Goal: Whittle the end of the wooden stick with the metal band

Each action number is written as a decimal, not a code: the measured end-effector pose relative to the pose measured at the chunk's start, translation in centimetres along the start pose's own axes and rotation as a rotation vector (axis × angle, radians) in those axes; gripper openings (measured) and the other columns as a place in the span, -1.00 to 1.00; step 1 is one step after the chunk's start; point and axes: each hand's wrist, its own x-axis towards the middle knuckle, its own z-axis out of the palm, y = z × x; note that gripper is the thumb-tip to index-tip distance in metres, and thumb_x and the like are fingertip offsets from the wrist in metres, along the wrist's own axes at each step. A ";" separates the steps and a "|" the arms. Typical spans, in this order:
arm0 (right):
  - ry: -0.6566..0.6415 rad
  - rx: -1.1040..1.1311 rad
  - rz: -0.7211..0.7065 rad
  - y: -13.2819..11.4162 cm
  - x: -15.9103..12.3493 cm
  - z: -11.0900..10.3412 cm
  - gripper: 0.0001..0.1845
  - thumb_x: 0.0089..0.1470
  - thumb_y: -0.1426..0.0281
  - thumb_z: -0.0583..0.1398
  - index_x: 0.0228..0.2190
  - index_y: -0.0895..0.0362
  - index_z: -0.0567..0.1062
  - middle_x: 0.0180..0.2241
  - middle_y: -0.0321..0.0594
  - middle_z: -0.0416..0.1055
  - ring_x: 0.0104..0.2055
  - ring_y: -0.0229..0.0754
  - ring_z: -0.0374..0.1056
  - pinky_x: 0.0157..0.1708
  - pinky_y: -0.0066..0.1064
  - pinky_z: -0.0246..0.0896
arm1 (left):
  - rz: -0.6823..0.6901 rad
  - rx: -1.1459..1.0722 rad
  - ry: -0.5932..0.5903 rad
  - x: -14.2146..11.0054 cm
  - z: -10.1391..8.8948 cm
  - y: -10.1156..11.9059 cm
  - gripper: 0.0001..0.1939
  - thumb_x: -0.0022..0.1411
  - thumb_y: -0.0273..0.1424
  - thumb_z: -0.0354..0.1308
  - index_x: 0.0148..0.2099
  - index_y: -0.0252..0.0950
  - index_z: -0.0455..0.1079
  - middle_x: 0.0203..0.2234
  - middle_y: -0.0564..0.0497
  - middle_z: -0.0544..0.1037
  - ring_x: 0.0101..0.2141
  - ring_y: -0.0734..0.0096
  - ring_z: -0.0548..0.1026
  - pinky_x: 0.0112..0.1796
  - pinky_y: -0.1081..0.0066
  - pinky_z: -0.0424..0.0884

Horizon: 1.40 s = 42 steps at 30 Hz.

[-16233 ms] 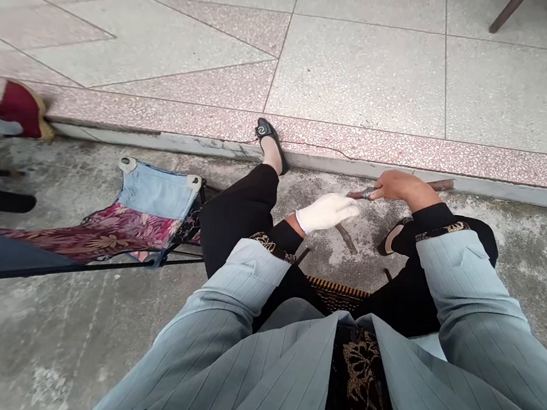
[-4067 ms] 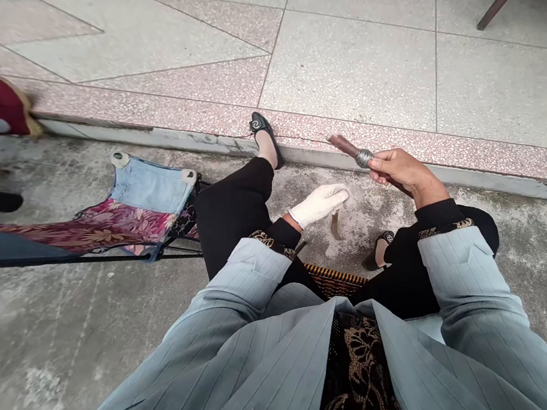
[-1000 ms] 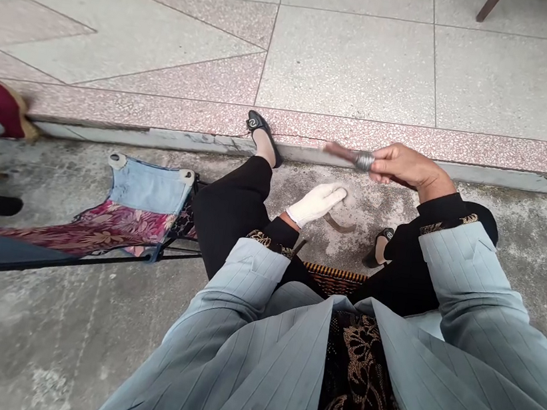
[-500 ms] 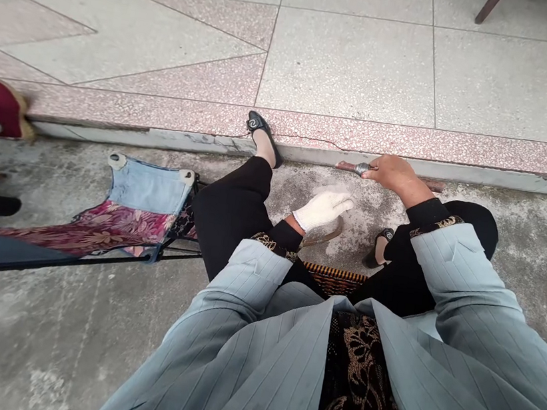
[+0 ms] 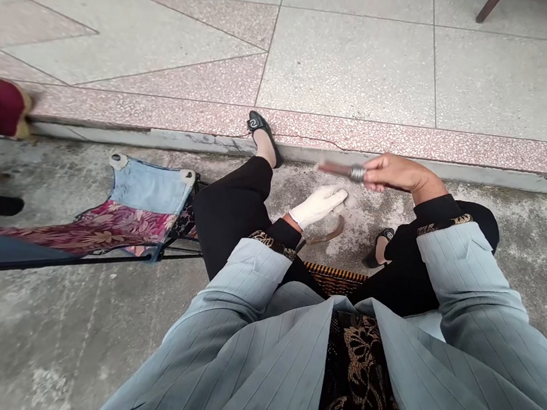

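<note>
Loosening seems the main risk: should the right hand [image 5: 396,173] slacken, the wire coil [image 5: 357,174] could slip along the stick [image 5: 333,168]. That hand grasps the stick, tip toward nine o'clock; at its eight o'clock, the gloved left hand [image 5: 321,206] points toward two, its hold unclear.

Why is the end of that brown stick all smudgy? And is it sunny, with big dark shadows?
Head view: the brown stick in the right hand has a smeared far end, likely from moving; head view: the light looks soft and even, without hard shadows; head view: the red shoe near the left edge looks a little soft too.
</note>
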 end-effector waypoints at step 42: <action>0.435 -0.612 0.394 1.6 2.1 -0.9 -0.60 0.13 0.16 0.25 -0.16 0.22 0.62 -0.43 -0.14 0.50 -0.41 -0.21 0.35 -0.40 -0.40 0.13 | 0.066 0.325 -0.001 0.0 -0.3 0.9 -0.61 0.35 -0.18 -0.06 -0.30 -0.35 0.44 -0.37 -0.01 0.51 -0.31 0.39 0.43 -0.18 0.42 0.31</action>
